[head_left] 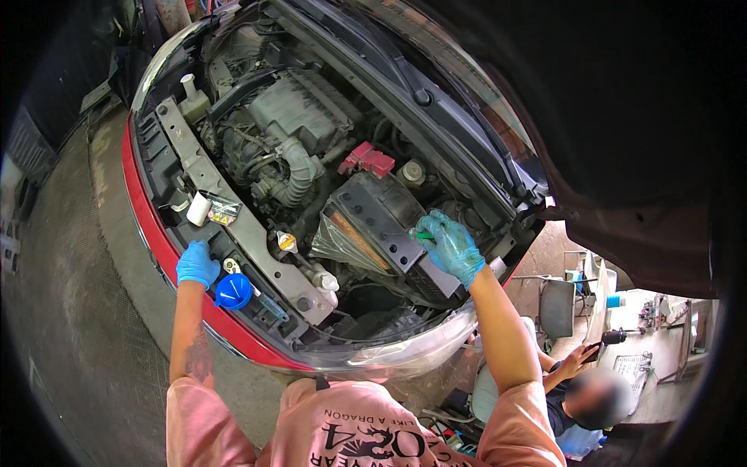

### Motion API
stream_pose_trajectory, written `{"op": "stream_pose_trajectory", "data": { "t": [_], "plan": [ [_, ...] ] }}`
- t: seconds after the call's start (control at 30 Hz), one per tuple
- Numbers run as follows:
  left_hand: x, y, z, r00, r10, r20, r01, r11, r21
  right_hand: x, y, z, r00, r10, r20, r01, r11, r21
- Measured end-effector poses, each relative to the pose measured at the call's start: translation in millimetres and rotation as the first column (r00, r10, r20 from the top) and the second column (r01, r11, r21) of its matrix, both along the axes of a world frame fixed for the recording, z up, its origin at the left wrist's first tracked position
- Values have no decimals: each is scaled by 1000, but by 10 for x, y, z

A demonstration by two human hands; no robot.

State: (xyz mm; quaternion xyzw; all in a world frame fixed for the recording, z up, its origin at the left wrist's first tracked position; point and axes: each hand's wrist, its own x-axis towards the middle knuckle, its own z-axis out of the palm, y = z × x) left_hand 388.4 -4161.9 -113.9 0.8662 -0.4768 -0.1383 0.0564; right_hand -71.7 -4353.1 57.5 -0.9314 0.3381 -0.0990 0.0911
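we start far left, on the grey floor [85, 272], and straight to the red bumper [138, 206] curving along the front of the open engine bay. here's our left hand [198, 265], blue-gloved, resting at that front edge, fingers bent; we can't tell whether anything sits inside that grip. just above it, a white cylinder [198, 208] beside a dark printed card [226, 211]. close by on the right we've got a ratchet [232, 265] and a bright blue funnel [233, 292], and just past them a blue-handled tool [272, 307] lying along the trim.

on across the metal crossbar [204, 183]: a yellow-topped cap [287, 242], and behind it a ribbed hose [298, 173] below the dusty air filter housing [299, 113]. then the big one, the dark battery [381, 204], seated in the bay with round holes in its top, a red cover [367, 159] behind it. and over its right side, our right hand [451, 247], gloved in blue too, fingers closed narrow around a small green tool [425, 235], its end pointing left over the battery top. far right, a co-worker [557, 409] holds a dark device [593, 352].
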Motion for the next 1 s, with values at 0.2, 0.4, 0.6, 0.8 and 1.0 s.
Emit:
{"op": "stream_pose_trajectory", "data": {
  "t": [0.2, 0.4, 0.6, 0.8, 1.0],
  "plan": [
    [-1042, -480, 563, 902, -313, -296, 199, 912, -359, -67, 28, -67, 997, 66, -44, -66, 998, 2],
    [-2577, -817, 476, 643, -710, -288, 418, 640, -645, -76, 72, -112, 992, 119, -35, -119, 993, -11],
    [-3287, -1125, 513, 685, -641, -347, 120, 569, -814, 40, 50, -77, 979, 170, -113, -184, 975, -125],
    [-2957, -1764, 460, 488, -763, -423, 375, 621, -688, 272, -134, -60, 981, -172, -86, 170, 985, -27],
    [-2869, -1931, 834, 469, -780, -415, 539, 624, -566, 438, -290, 88, 780, -196, -594, 251, 968, 9]
  ]
}}
